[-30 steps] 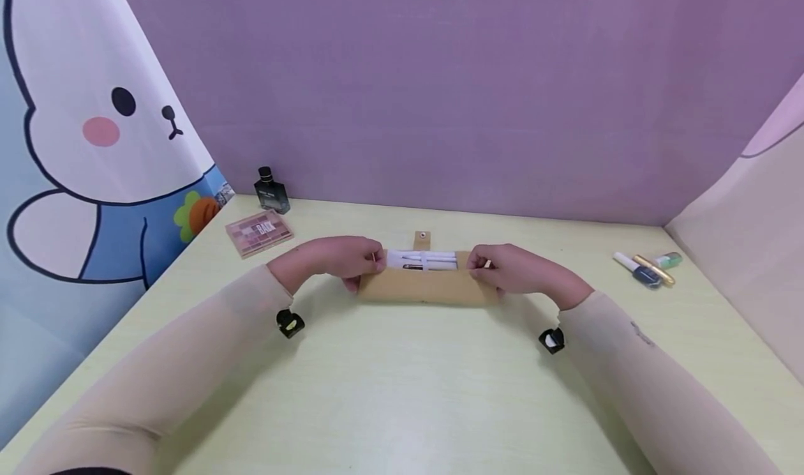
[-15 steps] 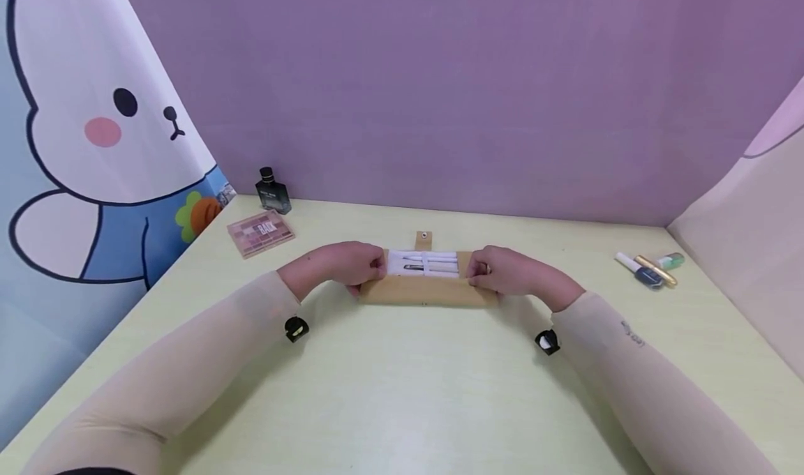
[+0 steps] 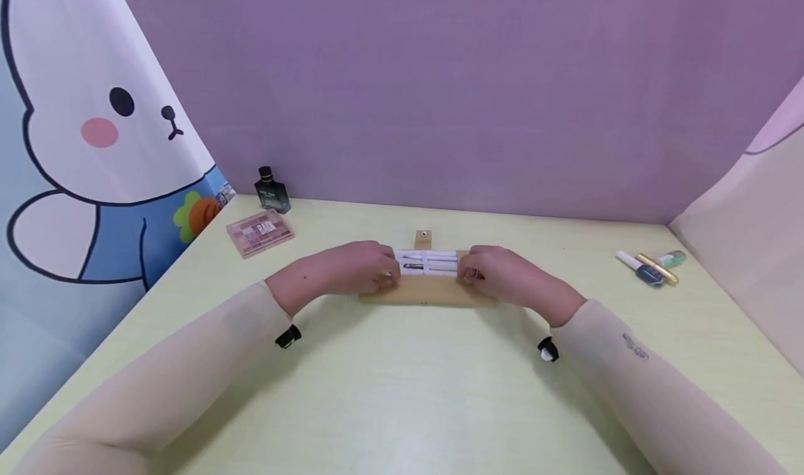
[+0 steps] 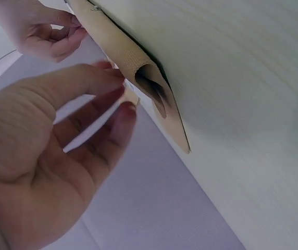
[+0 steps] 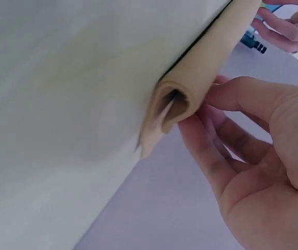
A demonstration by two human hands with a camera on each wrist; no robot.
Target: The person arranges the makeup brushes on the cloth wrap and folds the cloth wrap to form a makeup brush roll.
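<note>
A tan roll-up case (image 3: 427, 291) lies across the middle of the table, its near side folded over into a curl. Above the fold, several slim white sticks (image 3: 433, 257) sit on a white lining under an elastic band. A snap tab (image 3: 423, 238) sticks out at its far side. My left hand (image 3: 364, 268) holds the folded edge toward the left end, thumb against the curl in the left wrist view. Toward the right end, my right hand (image 3: 499, 273) pinches the same edge between thumb and fingers. The right wrist view shows the curl's open end (image 5: 175, 104).
At the back left stand a dark bottle (image 3: 272, 192) and, in front of it, a pink palette (image 3: 260, 233) lying flat. To the right lie a white-capped dark bottle (image 3: 642, 268), a gold tube (image 3: 658, 268) and a green-ended tube (image 3: 672, 259). A purple backdrop (image 3: 440, 98) rises behind the table.
The folded flap has come down toward me, showing more of the white sticks. My left hand has shifted right along the edge; the right hand has moved slightly inward.
</note>
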